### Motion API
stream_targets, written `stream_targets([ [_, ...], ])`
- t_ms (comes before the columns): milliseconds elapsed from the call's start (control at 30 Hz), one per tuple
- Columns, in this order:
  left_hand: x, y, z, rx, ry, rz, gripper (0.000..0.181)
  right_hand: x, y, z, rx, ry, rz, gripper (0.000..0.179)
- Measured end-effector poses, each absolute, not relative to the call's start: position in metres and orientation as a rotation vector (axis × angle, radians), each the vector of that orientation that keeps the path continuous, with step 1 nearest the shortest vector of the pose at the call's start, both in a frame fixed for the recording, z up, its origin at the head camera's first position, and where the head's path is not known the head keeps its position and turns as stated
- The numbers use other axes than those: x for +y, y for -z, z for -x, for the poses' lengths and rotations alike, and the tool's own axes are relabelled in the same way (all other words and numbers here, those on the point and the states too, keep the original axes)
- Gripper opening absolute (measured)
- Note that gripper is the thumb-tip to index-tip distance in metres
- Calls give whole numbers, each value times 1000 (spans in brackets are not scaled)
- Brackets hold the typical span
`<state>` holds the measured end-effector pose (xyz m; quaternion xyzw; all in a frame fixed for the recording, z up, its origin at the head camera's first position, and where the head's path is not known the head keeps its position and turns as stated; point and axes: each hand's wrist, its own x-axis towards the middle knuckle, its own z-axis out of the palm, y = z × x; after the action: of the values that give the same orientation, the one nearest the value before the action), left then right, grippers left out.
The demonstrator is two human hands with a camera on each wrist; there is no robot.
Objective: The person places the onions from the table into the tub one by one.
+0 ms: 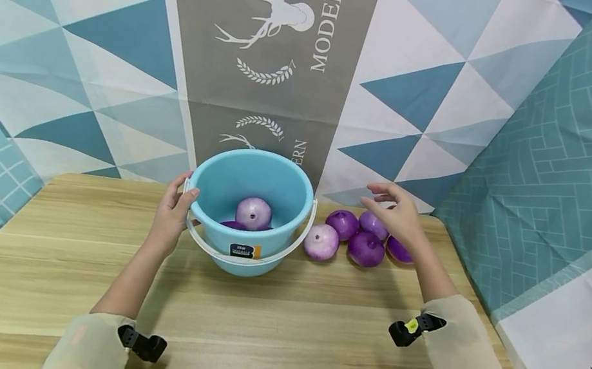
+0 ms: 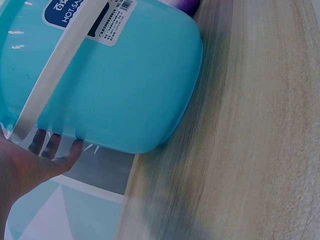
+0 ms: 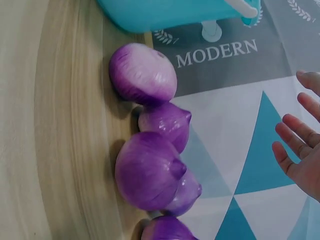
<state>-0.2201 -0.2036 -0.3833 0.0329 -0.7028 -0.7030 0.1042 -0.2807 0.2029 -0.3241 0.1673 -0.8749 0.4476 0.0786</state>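
Note:
A light-blue bucket (image 1: pixel 242 247) with a white handle (image 1: pixel 294 244) stands upright on the table. My left hand (image 1: pixel 171 211) touches its left side near the rim and handle joint; in the left wrist view the fingertips rest on the outer wall. Inside the bucket, a pale purple onion (image 1: pixel 254 213) lies on top of darker ones, partly hidden. To the bucket's right several purple onions (image 1: pixel 366 249) are clustered, including a paler onion (image 1: pixel 321 242) closest to the bucket. My right hand (image 1: pixel 398 215) hovers above them, fingers spread and holding nothing.
A wooden table (image 1: pixel 270 337) carries everything. Behind it hangs a patterned cloth (image 1: pixel 259 87) with triangles and a deer head, and a teal cloth (image 1: pixel 588 161) covers the right side. Black wrist cameras (image 1: pixel 148 347) sit on both sleeves.

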Motion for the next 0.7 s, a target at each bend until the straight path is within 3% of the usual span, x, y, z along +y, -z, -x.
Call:
stream_targets([
  [700, -203, 382, 219, -2091, 2052, -92, 53, 245, 345, 281, -2627, -1313, -366, 47],
])
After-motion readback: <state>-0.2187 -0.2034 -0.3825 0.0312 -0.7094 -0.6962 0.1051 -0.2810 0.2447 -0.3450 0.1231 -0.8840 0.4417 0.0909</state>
